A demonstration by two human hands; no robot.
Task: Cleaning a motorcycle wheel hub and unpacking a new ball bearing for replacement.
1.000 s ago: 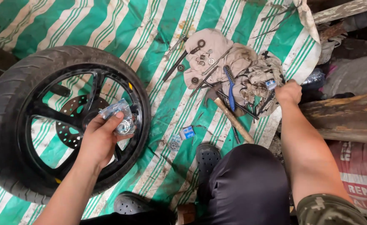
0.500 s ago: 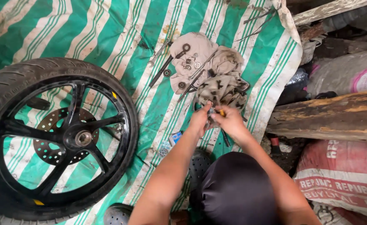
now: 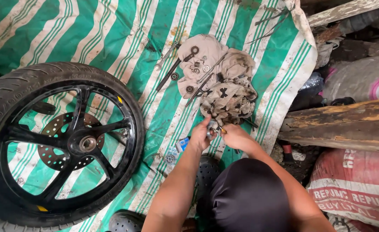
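Held between both hands, a small metal part (image 3: 213,127) is seen near picture centre, just at the 6 o'clock edge of a soiled patterned rag (image 3: 228,101). The left hand (image 3: 201,135) is closed around the part from its 9 o'clock side; the right hand (image 3: 234,136) is brought in from 3 o'clock, fingertips pinched on a thin yellow-tipped tool (image 3: 221,129) that touches the part. The hands are together, almost touching. On a second, beige cloth (image 3: 200,56) at 12 o'clock of the rag, washers, nuts and a long axle bolt (image 3: 177,67) are laid out. A motorcycle wheel (image 3: 56,141) with black spokes, tyre fitted and drilled brake disc (image 3: 54,144) beneath, is lying flat at 9 o'clock, well apart from the hands. Everything is resting on a green-and-white striped tarpaulin (image 3: 112,38). A weathered wooden plank (image 3: 340,124) and a printed sack (image 3: 357,189) are noted at 3 to 4 o'clock. A small blue-and-white item (image 3: 181,144) is lying just beside the left wrist.
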